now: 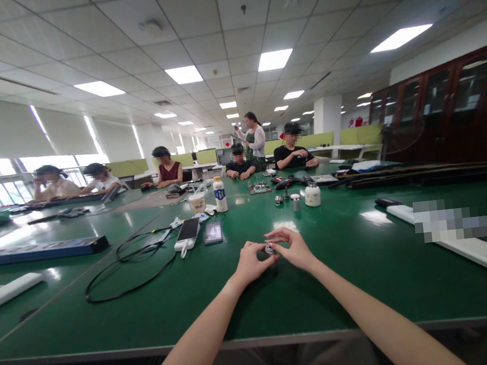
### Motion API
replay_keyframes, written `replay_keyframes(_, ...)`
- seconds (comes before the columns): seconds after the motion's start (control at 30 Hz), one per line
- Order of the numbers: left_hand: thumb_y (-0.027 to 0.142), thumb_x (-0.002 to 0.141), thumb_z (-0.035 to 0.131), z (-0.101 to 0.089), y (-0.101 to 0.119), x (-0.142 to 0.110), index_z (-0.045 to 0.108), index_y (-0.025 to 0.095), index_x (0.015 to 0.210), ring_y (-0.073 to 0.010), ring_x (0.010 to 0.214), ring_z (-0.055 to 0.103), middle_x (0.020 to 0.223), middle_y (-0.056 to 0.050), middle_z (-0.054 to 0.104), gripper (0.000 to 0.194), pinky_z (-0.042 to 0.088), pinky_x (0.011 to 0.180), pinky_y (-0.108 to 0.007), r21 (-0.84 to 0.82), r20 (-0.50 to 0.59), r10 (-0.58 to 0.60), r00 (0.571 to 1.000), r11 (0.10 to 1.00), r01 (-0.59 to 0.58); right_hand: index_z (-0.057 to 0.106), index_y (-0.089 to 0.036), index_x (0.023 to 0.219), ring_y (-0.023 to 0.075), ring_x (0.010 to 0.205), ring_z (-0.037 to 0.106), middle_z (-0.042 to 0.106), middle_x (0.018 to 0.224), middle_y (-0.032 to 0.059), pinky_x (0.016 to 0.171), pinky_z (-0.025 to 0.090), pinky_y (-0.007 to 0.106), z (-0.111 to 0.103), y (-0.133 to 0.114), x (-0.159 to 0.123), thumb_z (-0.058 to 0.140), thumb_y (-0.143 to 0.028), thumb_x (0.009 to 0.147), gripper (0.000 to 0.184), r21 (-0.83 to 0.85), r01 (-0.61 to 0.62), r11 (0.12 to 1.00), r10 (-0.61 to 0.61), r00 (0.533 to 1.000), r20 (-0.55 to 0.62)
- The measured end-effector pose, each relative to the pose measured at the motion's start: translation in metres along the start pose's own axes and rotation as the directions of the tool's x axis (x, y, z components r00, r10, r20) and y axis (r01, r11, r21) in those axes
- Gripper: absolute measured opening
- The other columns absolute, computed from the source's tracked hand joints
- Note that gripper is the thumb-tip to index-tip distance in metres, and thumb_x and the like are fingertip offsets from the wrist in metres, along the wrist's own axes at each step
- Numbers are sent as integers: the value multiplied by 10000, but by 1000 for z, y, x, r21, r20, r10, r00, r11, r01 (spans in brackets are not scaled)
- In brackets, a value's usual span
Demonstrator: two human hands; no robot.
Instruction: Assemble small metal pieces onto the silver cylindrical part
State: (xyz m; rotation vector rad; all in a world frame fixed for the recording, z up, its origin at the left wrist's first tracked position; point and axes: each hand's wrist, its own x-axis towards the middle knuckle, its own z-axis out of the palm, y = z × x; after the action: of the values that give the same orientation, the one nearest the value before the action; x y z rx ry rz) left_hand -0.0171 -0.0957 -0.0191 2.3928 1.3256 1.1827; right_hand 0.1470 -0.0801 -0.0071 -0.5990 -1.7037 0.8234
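Here, left hand (252, 260): pinching small round piece (269, 249) from left.
Right hand (293, 250): pinching it from right.
Long axis: unclear.
Nearer hand: neither.

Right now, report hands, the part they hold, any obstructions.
Left hand, right hand: both on small round part. White jar beyond them, black cable off left; neither in the way.

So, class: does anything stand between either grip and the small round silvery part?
Nothing visible does. The left grip and right grip already meet at the small silvery part, fingers around it. The phone and white jar sit farther off, out of the way.
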Motion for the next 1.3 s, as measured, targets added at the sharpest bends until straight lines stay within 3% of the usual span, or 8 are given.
replay_keyframes(0.3, 438, 739, 617, 2, -3, 1, 691, 224, 868, -213, 852, 544, 824, -26, 687, 261, 418, 787, -326, 0, 19, -6, 1000, 1000, 6, 617, -183, 923, 183, 872, 658, 678, 934, 59, 848, 522, 368, 4, -3, -3, 622, -253, 740, 196, -70, -4, 998, 5, 1000, 5)
replay_keyframes(0.63, 498, 735, 610, 1, -2, 0, 697, 233, 888, -218, 848, 540, 839, -25, 692, 318, 420, 767, -319, -12, 9, -2, 1000, 1000, 2, 604, -175, 953, 167, 776, 647, 669, 915, 69, 716, 536, 322, 0, -4, -1, 616, -239, 736, 226, -112, -16, 994, 10, 999, -53)
replay_keyframes(0.9, 506, 731, 612, 0, -1, 0, 697, 229, 893, -220, 848, 541, 857, -26, 694, 331, 415, 768, -317, -9, 19, -7, 1000, 1000, 7, 607, -173, 930, 174, 784, 638, 665, 881, 65, 728, 527, 327, 0, -4, -1, 611, -236, 745, 195, -168, 6, 986, -24, 994, -104)
replay_keyframes(1.3, 407, 743, 619, 2, -4, 1, 673, 235, 1004, -209, 857, 530, 870, -23, 684, 318, 417, 786, -311, 1, 34, -7, 999, 1000, 7, 572, -190, 1002, 188, 900, 644, 625, 1051, 71, 815, 522, 363, 4, -11, -5, 632, -201, 731, 277, -47, -14, 999, 16, 998, 59)
